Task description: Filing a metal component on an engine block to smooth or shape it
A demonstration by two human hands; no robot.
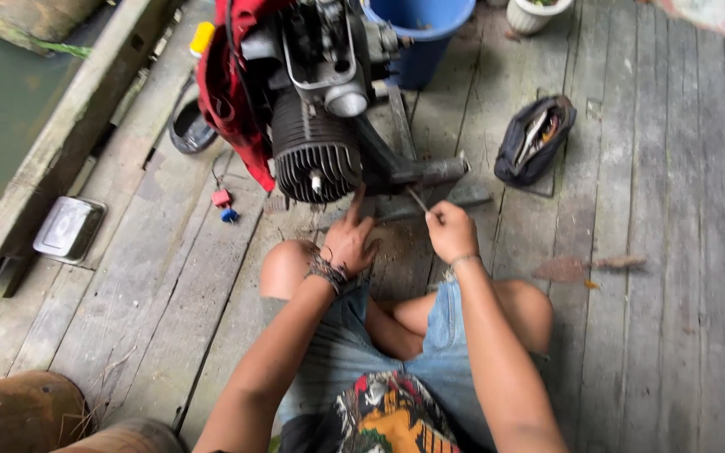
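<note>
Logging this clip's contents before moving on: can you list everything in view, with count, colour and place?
engine: one, black finned cylinder, top centre on a dark stand
red cloth: one, draped over the engine's left side
bucket: one, blue, behind the engine
white pot: one, top edge, right of the bucket
pouch: one, black, open with tools inside, right of the engine
metal tin: one, silver, left on the planks
connectors: two, red and blue, below the cloth
black bowl: one, left of the engine
deck: grey weathered planks
left hand: reaches under the cylinder, wristbands on
right hand: grips a thin tool
</note>
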